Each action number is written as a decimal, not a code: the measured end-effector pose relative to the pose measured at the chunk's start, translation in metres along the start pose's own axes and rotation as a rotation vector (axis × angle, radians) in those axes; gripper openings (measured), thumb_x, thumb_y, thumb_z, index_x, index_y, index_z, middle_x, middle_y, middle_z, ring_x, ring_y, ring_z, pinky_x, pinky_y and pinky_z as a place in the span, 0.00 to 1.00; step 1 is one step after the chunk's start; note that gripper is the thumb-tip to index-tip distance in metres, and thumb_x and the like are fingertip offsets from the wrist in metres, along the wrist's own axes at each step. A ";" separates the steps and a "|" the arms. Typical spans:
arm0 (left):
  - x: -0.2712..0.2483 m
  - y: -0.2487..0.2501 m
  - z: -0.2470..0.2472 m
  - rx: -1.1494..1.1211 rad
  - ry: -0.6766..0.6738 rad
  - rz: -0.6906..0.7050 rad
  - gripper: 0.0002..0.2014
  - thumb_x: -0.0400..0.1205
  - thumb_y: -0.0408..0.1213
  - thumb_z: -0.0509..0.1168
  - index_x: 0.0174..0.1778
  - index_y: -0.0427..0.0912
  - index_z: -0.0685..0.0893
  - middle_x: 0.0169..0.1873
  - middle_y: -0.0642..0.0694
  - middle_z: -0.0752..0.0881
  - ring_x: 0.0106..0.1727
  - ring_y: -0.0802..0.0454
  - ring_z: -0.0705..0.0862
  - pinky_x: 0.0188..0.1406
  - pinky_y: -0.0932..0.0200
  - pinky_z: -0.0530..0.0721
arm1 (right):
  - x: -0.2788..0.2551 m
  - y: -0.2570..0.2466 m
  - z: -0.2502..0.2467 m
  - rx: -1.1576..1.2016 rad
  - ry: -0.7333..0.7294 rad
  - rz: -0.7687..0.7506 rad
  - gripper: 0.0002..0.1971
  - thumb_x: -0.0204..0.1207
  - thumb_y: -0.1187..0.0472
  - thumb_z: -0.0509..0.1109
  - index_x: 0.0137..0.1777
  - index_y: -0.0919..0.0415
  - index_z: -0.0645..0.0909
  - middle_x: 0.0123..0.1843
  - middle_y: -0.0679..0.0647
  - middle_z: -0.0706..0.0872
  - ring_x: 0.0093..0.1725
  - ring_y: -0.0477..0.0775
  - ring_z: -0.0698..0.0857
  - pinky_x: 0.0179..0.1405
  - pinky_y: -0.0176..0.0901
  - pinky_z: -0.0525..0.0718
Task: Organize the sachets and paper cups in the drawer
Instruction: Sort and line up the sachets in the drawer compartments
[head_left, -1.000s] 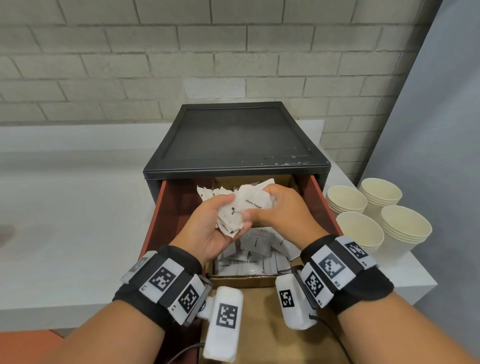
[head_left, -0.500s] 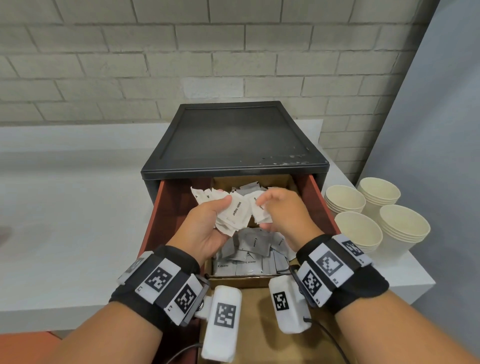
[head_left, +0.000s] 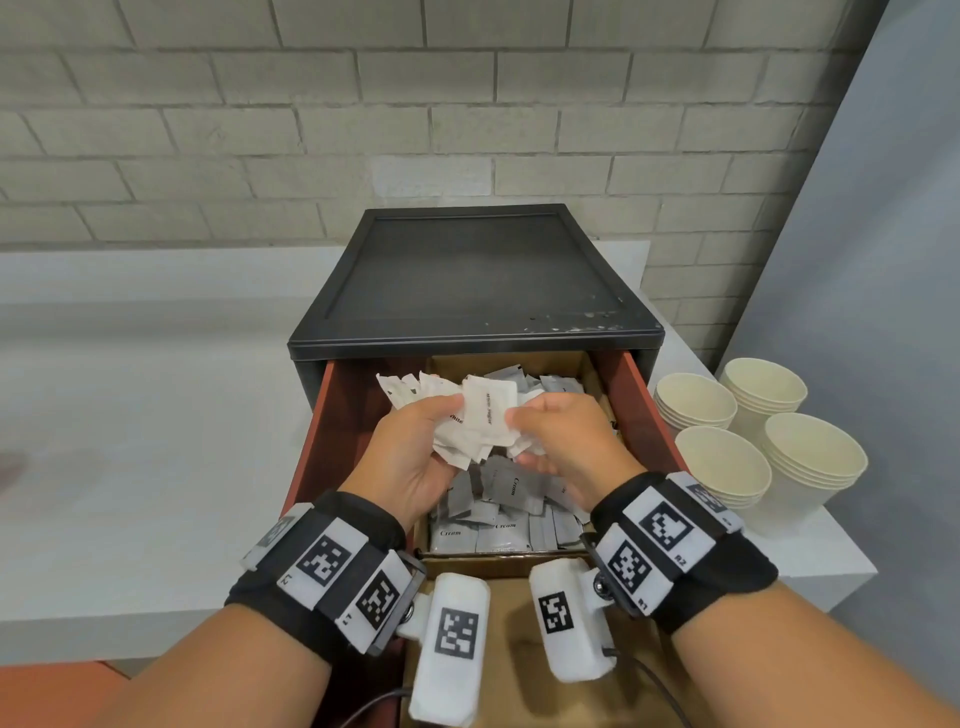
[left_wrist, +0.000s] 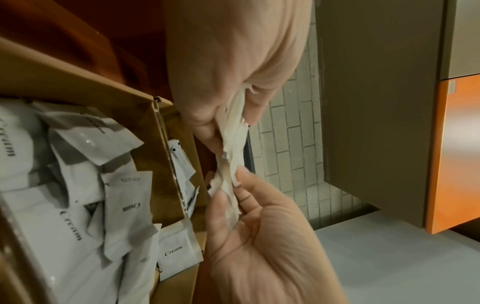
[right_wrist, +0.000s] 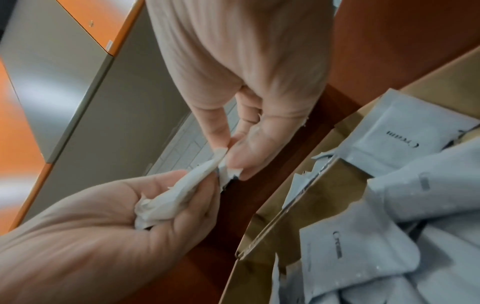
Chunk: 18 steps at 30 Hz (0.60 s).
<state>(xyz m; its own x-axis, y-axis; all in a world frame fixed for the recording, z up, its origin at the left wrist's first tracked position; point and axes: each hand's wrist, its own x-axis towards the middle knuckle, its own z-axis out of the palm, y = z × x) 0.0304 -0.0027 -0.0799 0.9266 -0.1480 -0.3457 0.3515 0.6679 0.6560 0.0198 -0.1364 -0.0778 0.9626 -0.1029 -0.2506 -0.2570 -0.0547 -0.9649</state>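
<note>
At centre frame of the head view, a bundle of white sugar sachets (head_left: 480, 423) is held above the open drawer (head_left: 641, 395), its top sachet upright with the long axis vertical. It is clasped from the left by the left hand (head_left: 410, 457) and pinched at its right edge by the right hand (head_left: 558, 436); the left is judged the main support. Cream sachets (head_left: 506, 512) lie below; paper cups (head_left: 722, 465) stand outside at right.

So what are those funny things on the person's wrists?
Both arms are bare, with no sleeves. The left hand and right hand each have a wide black wristband covered in white tags with black square codes. A white camera box with its own code hangs under each wrist, trailing a thin black cable.
</note>
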 end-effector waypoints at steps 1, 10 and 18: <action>0.000 0.000 0.000 -0.002 0.002 -0.007 0.19 0.82 0.21 0.58 0.70 0.36 0.73 0.64 0.30 0.81 0.54 0.36 0.85 0.52 0.40 0.84 | 0.001 -0.001 -0.002 0.022 0.010 -0.001 0.10 0.78 0.66 0.68 0.34 0.62 0.76 0.51 0.57 0.86 0.42 0.49 0.84 0.32 0.33 0.85; 0.000 -0.004 0.000 0.085 -0.028 -0.018 0.19 0.81 0.18 0.56 0.67 0.37 0.73 0.57 0.31 0.83 0.52 0.36 0.86 0.43 0.43 0.88 | -0.003 -0.001 0.002 -0.027 -0.025 -0.103 0.06 0.79 0.66 0.67 0.54 0.61 0.79 0.60 0.58 0.85 0.51 0.52 0.86 0.40 0.40 0.88; 0.000 -0.001 0.000 0.125 0.109 -0.026 0.17 0.82 0.22 0.60 0.65 0.41 0.73 0.50 0.36 0.84 0.44 0.42 0.87 0.40 0.51 0.88 | -0.002 -0.013 -0.021 0.193 -0.016 -0.175 0.20 0.77 0.71 0.68 0.66 0.56 0.73 0.63 0.54 0.83 0.58 0.53 0.85 0.46 0.44 0.87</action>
<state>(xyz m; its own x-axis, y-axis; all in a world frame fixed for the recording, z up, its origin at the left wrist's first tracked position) 0.0304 -0.0036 -0.0802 0.8994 -0.0789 -0.4299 0.3950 0.5678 0.7222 0.0196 -0.1560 -0.0628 0.9926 -0.0928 -0.0782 -0.0668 0.1205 -0.9905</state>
